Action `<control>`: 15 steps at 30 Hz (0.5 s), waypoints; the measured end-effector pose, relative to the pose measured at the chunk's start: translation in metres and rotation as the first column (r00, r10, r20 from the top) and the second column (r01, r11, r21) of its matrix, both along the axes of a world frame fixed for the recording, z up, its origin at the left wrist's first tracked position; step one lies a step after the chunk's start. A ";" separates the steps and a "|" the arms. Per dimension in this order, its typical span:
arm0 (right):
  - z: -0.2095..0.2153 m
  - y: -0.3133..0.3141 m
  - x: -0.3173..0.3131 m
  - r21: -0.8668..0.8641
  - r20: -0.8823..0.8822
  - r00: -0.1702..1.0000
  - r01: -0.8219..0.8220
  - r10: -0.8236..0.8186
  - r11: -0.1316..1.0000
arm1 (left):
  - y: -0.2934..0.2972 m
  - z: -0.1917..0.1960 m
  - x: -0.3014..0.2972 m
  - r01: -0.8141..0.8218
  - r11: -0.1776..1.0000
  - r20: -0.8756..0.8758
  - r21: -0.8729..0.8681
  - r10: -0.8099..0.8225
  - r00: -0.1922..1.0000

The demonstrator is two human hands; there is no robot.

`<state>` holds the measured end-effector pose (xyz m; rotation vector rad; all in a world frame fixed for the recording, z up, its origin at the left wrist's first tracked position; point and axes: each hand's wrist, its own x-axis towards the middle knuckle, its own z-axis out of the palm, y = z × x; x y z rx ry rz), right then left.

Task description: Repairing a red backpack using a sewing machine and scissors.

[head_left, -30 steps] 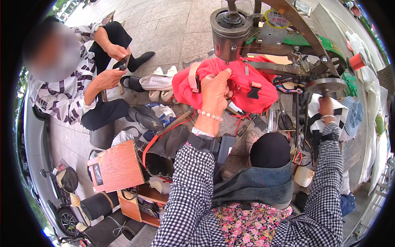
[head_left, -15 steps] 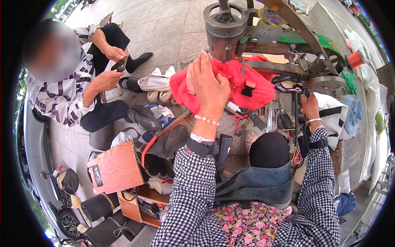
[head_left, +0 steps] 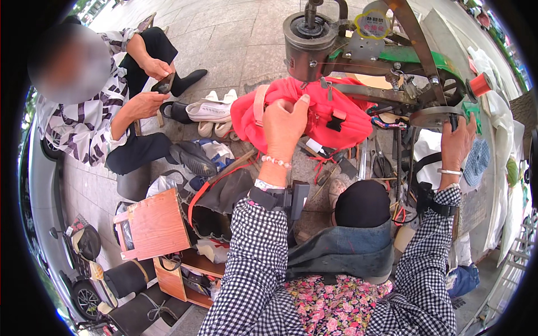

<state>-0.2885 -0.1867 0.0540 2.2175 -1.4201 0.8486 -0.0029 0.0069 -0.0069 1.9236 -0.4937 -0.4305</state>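
A red bag [head_left: 330, 126] with a black buckle and a pink strap lies under the head of a hand-cranked sewing machine [head_left: 310, 47]. My left hand [head_left: 284, 126] rests on the bag's left part, fingers curled in and thumb raised, closed on its fabric; the fingertips are partly hidden. To the right, my right hand [head_left: 458, 140] is closed around the small dark handle on the rim of the machine's hand wheel [head_left: 434, 117]. A red thread spool [head_left: 479, 84] sits on the machine's right side.
At the left, a seated person [head_left: 84, 123] holds a phone [head_left: 164, 84]. White shoes [head_left: 210, 109] stand beside the bag. Scissors [head_left: 382, 165] and other tools lie below the machine. A wooden box [head_left: 157, 224] stands at lower left, and a white bag [head_left: 428, 145] hangs near my right wrist.
My left hand has gone from raised, with extended fingers, to curled down on the bag. My right hand has moved right and up with the wheel's handle, and the wheel has turned.
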 end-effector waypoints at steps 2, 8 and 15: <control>-0.002 -0.005 -0.005 0.025 -0.096 0.993 -0.071 0.073 0.997 | -0.005 0.002 -0.005 0.024 0.999 -0.230 -0.040 -0.032 0.973; 0.003 -0.037 -0.032 0.080 -0.072 0.975 -0.204 0.210 0.976 | -0.008 0.009 -0.010 -0.289 0.832 -0.601 -0.473 -0.065 0.796; -0.117 -0.122 -0.124 0.549 -0.004 0.945 -0.271 0.327 0.790 | -0.018 0.018 -0.017 -0.289 0.831 -0.575 -0.475 -0.044 0.817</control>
